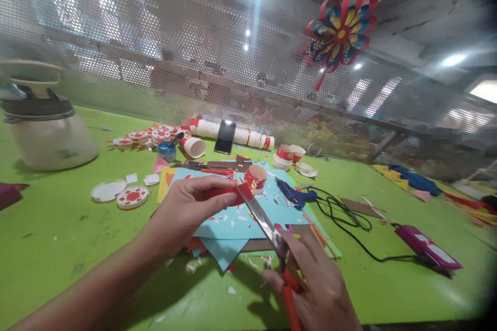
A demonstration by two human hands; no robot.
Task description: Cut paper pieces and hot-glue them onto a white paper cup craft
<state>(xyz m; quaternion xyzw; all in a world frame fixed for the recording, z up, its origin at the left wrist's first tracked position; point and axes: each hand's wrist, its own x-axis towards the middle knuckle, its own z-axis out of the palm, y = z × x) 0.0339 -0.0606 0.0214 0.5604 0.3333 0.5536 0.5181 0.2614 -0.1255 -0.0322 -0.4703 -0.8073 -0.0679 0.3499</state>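
Between the thumb and fingers of my left hand (194,204) is a piece of red paper (244,194). My right hand (310,279) is wrapped round the orange handles of a pair of scissors (266,222), whose blades point up and left and meet the red paper's right end. Just behind the blades stands a red and white paper ring (255,178). Under both hands lie light blue sheets (225,225) strewn with small white and red scraps. A blue glue gun (295,194) rests on the right side of the sheets.
A black cable runs from the glue gun to a purple power strip (425,248). Behind the sheets are a phone (225,137), a long white tube (248,137), paper cups (285,155) and a blue jar (166,151). White discs (132,197) and a large jug (48,124) are at left.
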